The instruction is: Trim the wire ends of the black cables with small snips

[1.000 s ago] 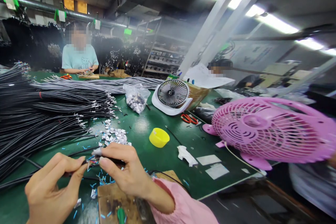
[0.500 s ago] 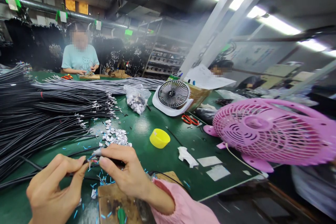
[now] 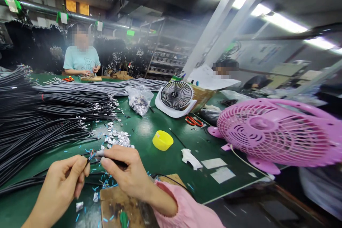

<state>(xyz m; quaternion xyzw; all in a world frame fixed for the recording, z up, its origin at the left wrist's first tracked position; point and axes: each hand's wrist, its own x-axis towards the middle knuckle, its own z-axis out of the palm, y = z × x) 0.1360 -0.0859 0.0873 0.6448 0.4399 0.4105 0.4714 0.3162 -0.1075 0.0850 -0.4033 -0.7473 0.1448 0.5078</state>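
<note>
My left hand (image 3: 66, 176) pinches a black cable (image 3: 87, 160) just behind its end. Thin coloured wires (image 3: 92, 153), red and blue among them, fan out of that end. My right hand (image 3: 128, 171) is closed around a slim dark tool (image 3: 121, 165), mostly covered by my fingers, so its kind is unclear. Something grey (image 3: 100, 153) shows at my right index fingertip, right beside the wires; whether it is a finger cover or the tool's tip I cannot tell. Below my hands lies a worn wooden board (image 3: 114, 199) with a green-handled item (image 3: 123, 219) on it.
Black cable bundles (image 3: 53, 114) fill the left, with grey cables (image 3: 107, 87) behind. Foil scraps (image 3: 117, 138) and blue wire bits litter the green table (image 3: 149, 128). A yellow ring (image 3: 162, 140), orange-handled scissors (image 3: 194, 121), a small fan (image 3: 176, 96) and a pink fan (image 3: 267, 131) stand rightward. Co-workers sit beyond.
My left hand has turned, its fingers now curled around the cable. The coloured wires have spread apart and point upward. My right hand has barely moved.
</note>
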